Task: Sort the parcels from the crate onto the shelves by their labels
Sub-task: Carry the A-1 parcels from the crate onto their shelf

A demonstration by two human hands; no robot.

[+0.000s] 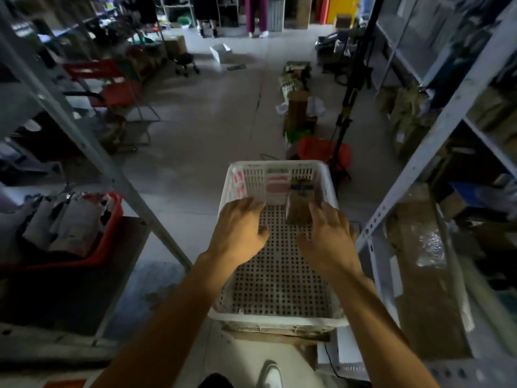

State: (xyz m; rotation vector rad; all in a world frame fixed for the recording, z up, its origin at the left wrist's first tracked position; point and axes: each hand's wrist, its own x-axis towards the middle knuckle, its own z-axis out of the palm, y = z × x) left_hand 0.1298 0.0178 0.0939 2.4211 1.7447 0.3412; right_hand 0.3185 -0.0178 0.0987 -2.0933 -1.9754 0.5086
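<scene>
On my left stands a metal shelf frame, and near its foot a red bin holds parcels in grey and white bags. In the middle, just in front of me, is the white plastic crate with a perforated bottom. My left hand is inside the crate, on its left side, with the fingers loosely spread and nothing in them. At the far wall of the crate lie some flat white parcels with pink labels. To the right of them a brown cardboard parcel stands in the far right corner. My right hand is open, and its fingers reach beside this parcel; I cannot tell if they touch it. On my right is another shelf with wrapped goods.
</scene>
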